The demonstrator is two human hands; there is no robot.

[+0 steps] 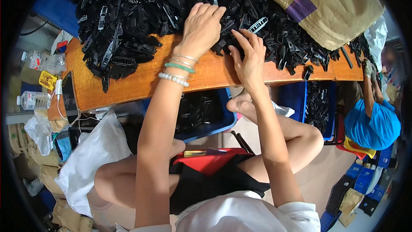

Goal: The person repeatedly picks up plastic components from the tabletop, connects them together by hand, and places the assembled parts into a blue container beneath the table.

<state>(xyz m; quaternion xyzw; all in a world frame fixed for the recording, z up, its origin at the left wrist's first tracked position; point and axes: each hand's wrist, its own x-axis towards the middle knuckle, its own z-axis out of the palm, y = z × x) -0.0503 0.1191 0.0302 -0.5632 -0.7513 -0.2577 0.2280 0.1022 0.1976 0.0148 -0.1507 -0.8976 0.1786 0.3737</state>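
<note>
A large heap of black plastic parts covers much of the wooden table. My left hand, with bracelets at its wrist, reaches into the near side of the heap. Its fingers bend down among the parts; their tips and whatever they grip are hidden. To its right, my right hand rests at the heap's front edge, thumb and fingers apart. Dark pieces lie just beyond its thumb and fingertips. Close to those fingers, a part with a pale ladder-like strip lies on the heap.
A tan sack lies on the heap at right. Under the table stand blue bins holding black parts. Plastic bottles and a white bag are at left. A co-worker in a blue shirt works at far right.
</note>
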